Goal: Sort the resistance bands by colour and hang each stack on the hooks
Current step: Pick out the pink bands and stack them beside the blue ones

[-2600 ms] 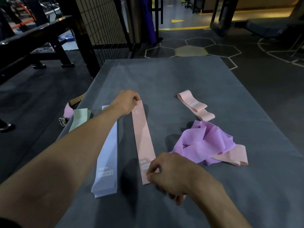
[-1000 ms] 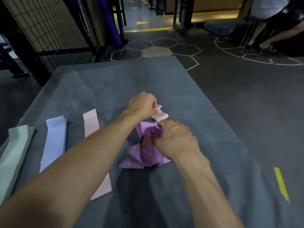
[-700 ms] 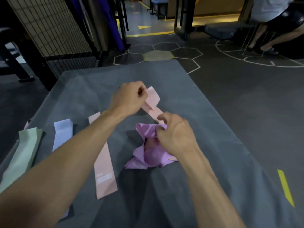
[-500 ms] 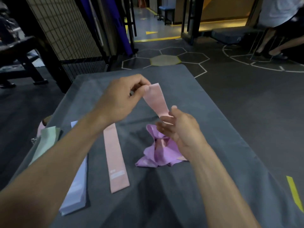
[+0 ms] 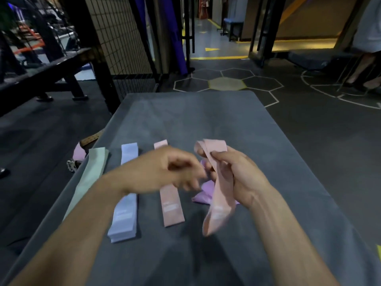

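My right hand (image 5: 237, 174) grips a pink band (image 5: 218, 195) above the grey table (image 5: 206, 116); the band hangs down from my fingers, its top folded over. My left hand (image 5: 173, 170) is blurred just left of it, fingers loosely curled, and I cannot tell whether it touches the band. Flat on the table lie a green band stack (image 5: 90, 178), a pale blue stack (image 5: 125, 213) and another pink band (image 5: 171, 205). A crumpled purple band (image 5: 203, 195) lies under my hands, mostly hidden.
A mesh grid panel (image 5: 117, 38) stands behind the table's far left corner. A dark bench (image 5: 41, 73) is at the left. A strap with a buckle (image 5: 76, 159) hangs off the table's left edge. A person's legs (image 5: 367, 75) show at far right.
The pink band has come up off the purple pile into my right hand. My left hand let go of its top end and dropped towards the lower part.
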`<control>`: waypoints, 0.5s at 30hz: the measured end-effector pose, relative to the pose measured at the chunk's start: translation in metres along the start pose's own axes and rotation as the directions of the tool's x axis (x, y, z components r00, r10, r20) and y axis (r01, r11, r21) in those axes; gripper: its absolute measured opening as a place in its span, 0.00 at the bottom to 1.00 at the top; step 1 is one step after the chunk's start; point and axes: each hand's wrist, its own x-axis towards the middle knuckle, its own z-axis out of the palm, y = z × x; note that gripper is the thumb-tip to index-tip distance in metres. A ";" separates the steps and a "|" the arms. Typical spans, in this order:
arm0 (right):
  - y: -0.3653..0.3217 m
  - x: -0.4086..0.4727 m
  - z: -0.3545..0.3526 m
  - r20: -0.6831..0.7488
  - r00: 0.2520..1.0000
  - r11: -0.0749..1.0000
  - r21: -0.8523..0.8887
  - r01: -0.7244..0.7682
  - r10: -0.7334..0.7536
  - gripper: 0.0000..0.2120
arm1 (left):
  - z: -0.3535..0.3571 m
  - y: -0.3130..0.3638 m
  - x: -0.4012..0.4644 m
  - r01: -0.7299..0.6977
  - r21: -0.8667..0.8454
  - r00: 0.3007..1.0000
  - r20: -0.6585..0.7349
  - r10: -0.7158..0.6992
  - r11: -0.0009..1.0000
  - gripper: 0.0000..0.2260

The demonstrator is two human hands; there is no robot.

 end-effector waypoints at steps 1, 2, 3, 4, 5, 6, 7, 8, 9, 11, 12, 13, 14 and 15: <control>0.000 -0.003 0.001 0.038 0.999 0.998 -0.063 0.018 -0.015 0.12 | -0.006 -0.014 0.002 0.075 -0.064 0.981 -0.174 -0.085 0.995 0.11; 0.001 -0.007 0.003 0.086 0.996 0.995 -0.097 0.030 -0.022 0.12 | -0.010 -0.029 0.003 0.153 -0.143 0.931 -0.310 -0.191 0.978 0.14; 0.002 -0.010 0.005 0.135 0.991 0.994 -0.107 0.037 -0.023 0.12 | -0.010 -0.040 0.005 0.227 -0.255 0.883 -0.353 -0.309 0.940 0.19; 0.002 -0.013 0.008 0.183 0.983 0.994 -0.106 0.036 -0.016 0.13 | -0.006 -0.048 0.006 0.284 -0.398 0.857 -0.303 -0.417 0.872 0.23; 0.003 -0.015 0.011 0.225 0.974 0.993 -0.113 0.032 -0.006 0.13 | -0.001 -0.053 0.008 0.316 -0.544 0.854 -0.194 -0.483 0.777 0.27; 0.003 -0.017 0.013 0.258 0.966 0.990 -0.136 0.030 0.007 0.14 | 0.005 -0.055 0.010 0.321 -0.670 0.863 -0.085 -0.499 0.669 0.29; 0.003 -0.019 0.014 0.282 0.959 0.984 -0.174 0.031 0.020 0.15 | 0.009 -0.055 0.012 0.297 -0.761 0.873 -0.028 -0.486 0.577 0.29; 0.003 -0.022 0.015 0.299 0.954 0.974 -0.226 0.037 0.033 0.16 | 0.009 -0.055 0.014 0.252 -0.818 0.880 -0.030 -0.475 0.517 0.28; 0.002 -0.024 0.015 0.312 0.949 0.959 -0.280 0.045 0.047 0.16 | 0.008 -0.055 0.018 0.196 -0.846 0.877 -0.075 -0.474 0.496 0.26; 0.003 -0.029 0.016 0.333 0.940 0.923 -0.380 0.061 0.075 0.17 | 0.004 -0.054 0.023 0.091 -0.847 0.857 -0.201 -0.475 0.524 0.17; 0.004 -0.031 0.016 0.344 0.935 0.905 -0.420 0.066 0.091 0.16 | 0.001 -0.054 0.025 0.050 -0.829 0.849 -0.259 -0.461 0.557 0.11; 0.005 -0.032 0.016 0.346 0.932 0.891 -0.450 0.063 0.109 0.16 | -0.002 -0.055 0.025 0.014 -0.802 0.838 -0.316 -0.444 0.598 0.06; 0.007 -0.032 0.015 0.335 0.933 0.882 -0.468 0.047 0.128 0.15 | -0.005 -0.056 0.024 -0.011 -0.770 0.824 -0.368 -0.430 0.638 0.04; 0.008 -0.031 0.015 0.314 0.938 0.880 -0.474 0.019 0.149 0.14 | -0.008 -0.057 0.023 -0.018 -0.733 0.809 -0.410 -0.421 0.680 0.05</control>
